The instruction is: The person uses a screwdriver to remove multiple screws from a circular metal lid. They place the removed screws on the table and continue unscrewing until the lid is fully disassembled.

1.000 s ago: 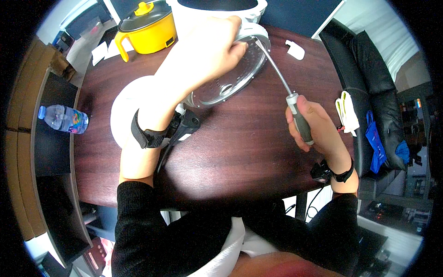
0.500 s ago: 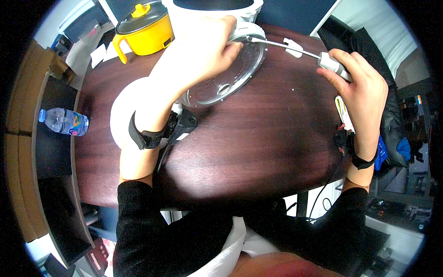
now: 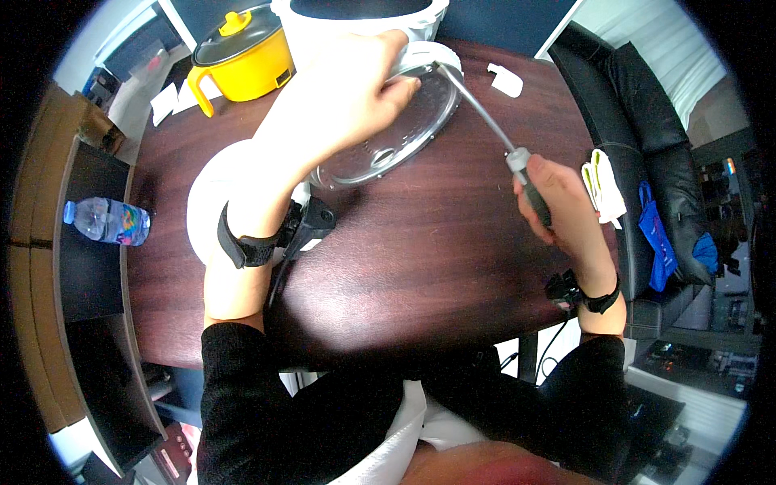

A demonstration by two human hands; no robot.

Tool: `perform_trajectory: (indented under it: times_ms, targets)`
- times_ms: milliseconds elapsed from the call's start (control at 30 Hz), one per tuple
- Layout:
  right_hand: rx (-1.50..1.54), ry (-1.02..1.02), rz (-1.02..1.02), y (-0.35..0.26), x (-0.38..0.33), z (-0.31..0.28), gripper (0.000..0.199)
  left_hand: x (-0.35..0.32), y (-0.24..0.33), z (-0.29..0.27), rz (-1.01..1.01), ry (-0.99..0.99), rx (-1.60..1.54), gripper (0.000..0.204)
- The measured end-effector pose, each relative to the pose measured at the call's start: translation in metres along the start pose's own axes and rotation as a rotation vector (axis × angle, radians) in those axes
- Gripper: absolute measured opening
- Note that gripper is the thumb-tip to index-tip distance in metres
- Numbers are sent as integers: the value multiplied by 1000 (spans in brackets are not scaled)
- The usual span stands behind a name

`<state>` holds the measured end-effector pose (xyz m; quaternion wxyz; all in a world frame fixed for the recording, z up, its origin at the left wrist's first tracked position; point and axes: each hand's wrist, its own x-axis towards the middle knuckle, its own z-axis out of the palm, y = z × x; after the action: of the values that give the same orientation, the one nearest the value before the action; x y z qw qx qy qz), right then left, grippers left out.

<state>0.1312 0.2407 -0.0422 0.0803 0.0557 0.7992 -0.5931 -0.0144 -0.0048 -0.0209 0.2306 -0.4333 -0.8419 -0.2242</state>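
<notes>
My left hand (image 3: 339,105) presses down on a round clear lid with a metal rim (image 3: 412,137), which lies tilted on the dark wooden table (image 3: 420,267) against a white appliance (image 3: 364,20). My right hand (image 3: 554,202) is closed around the dark handle of a long screwdriver (image 3: 485,121). Its metal shaft runs up and left, and the tip touches the lid's white hinge part near my left fingertips. Both wrists wear black straps.
A yellow pot with a dark lid (image 3: 242,52) stands at the far left. A white round plate (image 3: 218,194) lies under my left forearm. A water bottle (image 3: 105,222) rests on a side shelf. A black chair (image 3: 647,145) with cloths stands right.
My right hand swung out to the far right with the screwdriver, then came back toward me; the shaft now slants to the lid's hinge again. My left hand stayed on the lid.
</notes>
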Motion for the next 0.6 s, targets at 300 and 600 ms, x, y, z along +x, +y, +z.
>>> perform_trajectory:
  times_ms: [300, 600]
  targets:
    - [182, -9, 31, 8, 0, 21, 50, 1, -4, -3, -107, -28, 16, 47]
    - [258, -86, 36, 7, 1, 25, 48, 2, -2, -3, -139, -14, 0, 47]
